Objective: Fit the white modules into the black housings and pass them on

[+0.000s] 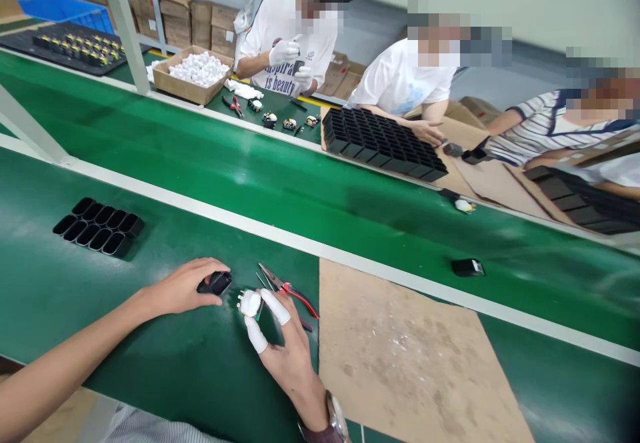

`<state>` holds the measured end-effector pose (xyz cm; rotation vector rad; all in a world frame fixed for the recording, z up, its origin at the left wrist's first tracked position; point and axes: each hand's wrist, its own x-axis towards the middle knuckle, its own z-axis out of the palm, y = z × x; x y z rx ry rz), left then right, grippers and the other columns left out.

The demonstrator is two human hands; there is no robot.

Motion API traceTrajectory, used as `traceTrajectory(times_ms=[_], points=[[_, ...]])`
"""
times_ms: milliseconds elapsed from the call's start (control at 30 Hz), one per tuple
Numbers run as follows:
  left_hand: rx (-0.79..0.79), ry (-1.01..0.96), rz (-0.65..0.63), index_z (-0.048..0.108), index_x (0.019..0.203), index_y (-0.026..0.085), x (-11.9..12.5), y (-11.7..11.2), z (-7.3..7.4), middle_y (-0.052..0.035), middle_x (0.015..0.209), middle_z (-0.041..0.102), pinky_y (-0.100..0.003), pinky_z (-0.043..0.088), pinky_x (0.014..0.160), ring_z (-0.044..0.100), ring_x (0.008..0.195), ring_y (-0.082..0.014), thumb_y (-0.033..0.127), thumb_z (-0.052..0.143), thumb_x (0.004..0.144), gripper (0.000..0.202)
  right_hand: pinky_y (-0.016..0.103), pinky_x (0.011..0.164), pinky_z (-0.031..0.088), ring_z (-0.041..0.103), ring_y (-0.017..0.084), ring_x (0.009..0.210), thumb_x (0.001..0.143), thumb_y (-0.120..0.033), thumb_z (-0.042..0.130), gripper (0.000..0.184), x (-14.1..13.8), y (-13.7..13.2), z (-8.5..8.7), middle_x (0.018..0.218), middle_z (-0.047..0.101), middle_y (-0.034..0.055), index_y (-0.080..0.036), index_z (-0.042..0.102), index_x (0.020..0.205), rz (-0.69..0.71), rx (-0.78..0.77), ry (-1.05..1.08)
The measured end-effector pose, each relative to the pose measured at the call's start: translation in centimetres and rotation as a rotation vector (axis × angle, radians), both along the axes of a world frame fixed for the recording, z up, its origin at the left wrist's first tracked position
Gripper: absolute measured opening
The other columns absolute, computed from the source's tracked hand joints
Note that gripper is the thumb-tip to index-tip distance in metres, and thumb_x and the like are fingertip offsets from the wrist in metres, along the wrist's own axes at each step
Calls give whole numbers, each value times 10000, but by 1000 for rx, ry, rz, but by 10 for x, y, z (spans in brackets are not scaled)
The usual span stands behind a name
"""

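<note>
My left hand (193,286) is closed around a small black plastic housing (220,283), its open end turned to the right. Just right of it, my right hand (283,336) pinches a small circuit board (250,303) with a white lump on top, between thumb and forefinger. White finger cots cover those two fingertips. The board and the housing are apart. Behind my right hand lie red-handled pliers (287,287) on the green table, partly hidden by my fingers. A block of several empty black housings (97,226) stands to the left, openings up.
Cardboard (400,343) lies at the right of the table. Beyond a white rail (200,199) runs a green belt (250,176) carrying a black housing (467,267). Across it, co-workers sit by a box of white pieces (193,89) and a black housing array (383,143). A post (125,29) stands at left.
</note>
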<state>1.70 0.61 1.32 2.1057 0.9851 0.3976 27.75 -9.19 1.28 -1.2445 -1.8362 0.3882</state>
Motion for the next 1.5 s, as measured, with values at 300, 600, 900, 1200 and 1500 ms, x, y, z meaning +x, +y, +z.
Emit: traceTrajectory(times_ms=[300,600,900,1200,1500], points=[[221,-124,-60,543,1280,225,12,-13,-18,-97,1212,662,-419,516,966,626,1126,-271,404,758,953,431,469,1000,594,670,258,1176,996,-125,629,580,-12,7,3,1275,669,131,-231,441,1534,72,-9,-68],[358,-92,-69,526,1304,207,12,-16,-20,-125,1228,655,-417,507,933,643,1093,-277,406,683,1008,389,442,995,603,677,259,1177,1013,-168,616,575,-12,4,5,1291,656,137,-221,416,1549,86,-47,-110],[385,-21,-93,526,1305,193,10,-19,-16,-147,1253,654,-432,510,905,645,1086,-298,378,594,1051,322,461,954,618,682,278,1153,1031,-159,589,665,-17,7,11,1278,666,146,-232,295,1623,118,-32,-196],[321,-56,-103,508,1327,185,13,-19,-14,-141,1219,647,-447,532,939,629,1075,-289,363,588,1056,334,480,913,628,683,303,1116,1050,-187,561,643,-22,10,16,1236,670,168,-183,287,1633,109,-62,-301],[62,-148,-17,532,1331,243,13,-21,-15,-88,1203,620,-380,567,932,639,1070,-241,301,658,1012,348,537,1050,580,593,329,1351,1026,-152,605,518,-17,10,2,1512,571,183,-206,465,1522,141,55,-274]])
